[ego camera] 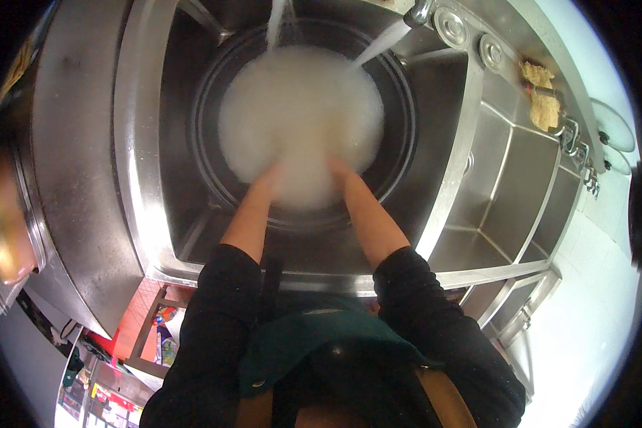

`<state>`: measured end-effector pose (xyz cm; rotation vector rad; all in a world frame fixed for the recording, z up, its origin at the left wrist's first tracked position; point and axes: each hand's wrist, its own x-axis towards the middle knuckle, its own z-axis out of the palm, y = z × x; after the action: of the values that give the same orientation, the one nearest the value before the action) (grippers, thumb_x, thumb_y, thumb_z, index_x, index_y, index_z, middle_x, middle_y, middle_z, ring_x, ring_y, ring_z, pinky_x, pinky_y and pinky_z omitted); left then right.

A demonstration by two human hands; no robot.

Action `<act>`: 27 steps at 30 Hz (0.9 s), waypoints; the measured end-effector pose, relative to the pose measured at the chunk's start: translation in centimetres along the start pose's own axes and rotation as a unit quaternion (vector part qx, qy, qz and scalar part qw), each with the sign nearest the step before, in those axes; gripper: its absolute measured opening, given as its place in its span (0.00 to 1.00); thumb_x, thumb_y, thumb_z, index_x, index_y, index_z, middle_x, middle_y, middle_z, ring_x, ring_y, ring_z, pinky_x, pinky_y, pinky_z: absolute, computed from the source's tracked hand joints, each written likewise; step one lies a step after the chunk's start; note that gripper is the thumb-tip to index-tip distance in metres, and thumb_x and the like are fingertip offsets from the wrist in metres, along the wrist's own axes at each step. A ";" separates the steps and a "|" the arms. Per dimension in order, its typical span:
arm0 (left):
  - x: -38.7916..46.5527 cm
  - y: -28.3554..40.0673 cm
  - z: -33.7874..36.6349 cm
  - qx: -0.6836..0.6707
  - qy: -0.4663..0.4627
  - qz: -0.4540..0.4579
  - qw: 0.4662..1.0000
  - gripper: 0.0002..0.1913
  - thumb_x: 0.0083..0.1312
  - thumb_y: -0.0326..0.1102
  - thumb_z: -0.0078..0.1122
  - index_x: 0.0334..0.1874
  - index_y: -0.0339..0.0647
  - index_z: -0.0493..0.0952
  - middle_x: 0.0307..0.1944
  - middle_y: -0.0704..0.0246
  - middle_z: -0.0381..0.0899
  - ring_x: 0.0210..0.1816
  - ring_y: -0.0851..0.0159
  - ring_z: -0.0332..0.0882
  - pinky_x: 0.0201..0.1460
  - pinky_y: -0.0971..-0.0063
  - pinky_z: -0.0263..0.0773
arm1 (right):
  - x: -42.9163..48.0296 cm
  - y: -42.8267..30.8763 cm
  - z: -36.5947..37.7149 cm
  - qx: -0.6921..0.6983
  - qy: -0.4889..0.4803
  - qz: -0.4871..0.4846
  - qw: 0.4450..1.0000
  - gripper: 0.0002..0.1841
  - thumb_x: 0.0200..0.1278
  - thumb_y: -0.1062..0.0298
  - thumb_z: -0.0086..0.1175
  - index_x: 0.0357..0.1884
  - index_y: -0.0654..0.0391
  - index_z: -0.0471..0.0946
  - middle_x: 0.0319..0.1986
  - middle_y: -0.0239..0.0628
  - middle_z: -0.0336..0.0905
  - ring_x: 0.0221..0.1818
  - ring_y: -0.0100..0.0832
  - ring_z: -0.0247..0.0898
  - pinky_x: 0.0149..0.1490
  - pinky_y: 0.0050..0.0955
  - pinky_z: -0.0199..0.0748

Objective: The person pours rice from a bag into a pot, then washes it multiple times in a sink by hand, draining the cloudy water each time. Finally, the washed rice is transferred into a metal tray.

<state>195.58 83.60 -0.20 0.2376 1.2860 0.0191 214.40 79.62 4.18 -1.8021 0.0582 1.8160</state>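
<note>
A large round vessel, its wide rim dark and ridged, sits in a stainless steel sink basin. Cloudy whitish water fills the middle of it. Both my hands reach into this water from the near side, some distance apart. My left hand is under the surface from about the wrist, as is my right hand. The cloudiness hides the fingers and anything they hold. One water stream falls in at the far side. A second stream pours from a tap spout at the upper right.
More steel sink basins adjoin on the right. Two round metal sink strainers and a yellowish scrubber lie along the back ledge, near several taps. A steel counter borders the left side. Beyond it stands a metal container.
</note>
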 end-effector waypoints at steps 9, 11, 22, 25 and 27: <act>-4.5 5.7 2.6 0.043 -0.109 0.150 0.982 0.25 0.69 0.48 0.50 0.62 0.37 0.69 0.56 0.61 0.76 0.55 0.57 0.75 0.58 0.61 0.71 | -1.9 -4.7 2.7 0.004 -0.059 -0.156 0.986 0.20 0.66 0.53 0.49 0.47 0.60 0.78 0.41 0.41 0.82 0.39 0.42 0.80 0.44 0.44 0.76; -2.3 6.4 1.8 0.080 0.013 0.173 0.982 0.26 0.68 0.50 0.52 0.60 0.36 0.70 0.54 0.60 0.77 0.55 0.56 0.75 0.56 0.62 0.72 | -1.0 -5.9 3.2 -0.213 0.058 -0.267 0.938 0.21 0.66 0.50 0.48 0.44 0.60 0.79 0.40 0.44 0.82 0.39 0.46 0.80 0.45 0.46 0.75; 0.8 12.3 -0.8 0.238 0.309 0.279 0.878 0.46 0.62 0.66 0.51 0.73 0.38 0.53 0.66 0.57 0.66 0.64 0.55 0.65 0.62 0.62 0.66 | 16.0 -5.6 -10.8 -0.454 0.323 -0.394 0.731 0.34 0.59 0.42 0.51 0.59 0.60 0.71 0.52 0.56 0.74 0.57 0.54 0.68 0.62 0.50 0.63; 0.4 11.6 1.9 0.203 0.353 0.219 0.887 0.46 0.62 0.66 0.52 0.74 0.40 0.51 0.68 0.56 0.63 0.68 0.55 0.60 0.65 0.64 0.62 | 12.0 -5.9 0.8 -0.447 0.362 -0.347 0.740 0.38 0.57 0.44 0.54 0.60 0.68 0.68 0.59 0.61 0.66 0.67 0.58 0.54 0.70 0.45 0.54; 1.5 11.6 4.2 0.212 0.328 0.207 0.897 0.43 0.62 0.63 0.53 0.73 0.41 0.55 0.67 0.56 0.64 0.68 0.56 0.60 0.66 0.66 0.61 | 12.4 -4.7 2.2 -0.569 0.327 -0.331 0.678 0.34 0.56 0.45 0.55 0.55 0.66 0.73 0.59 0.59 0.67 0.66 0.57 0.55 0.69 0.45 0.54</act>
<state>201.42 94.49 1.60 0.9431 1.8842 0.1980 215.31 88.92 -5.51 -2.6239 -1.5465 0.4874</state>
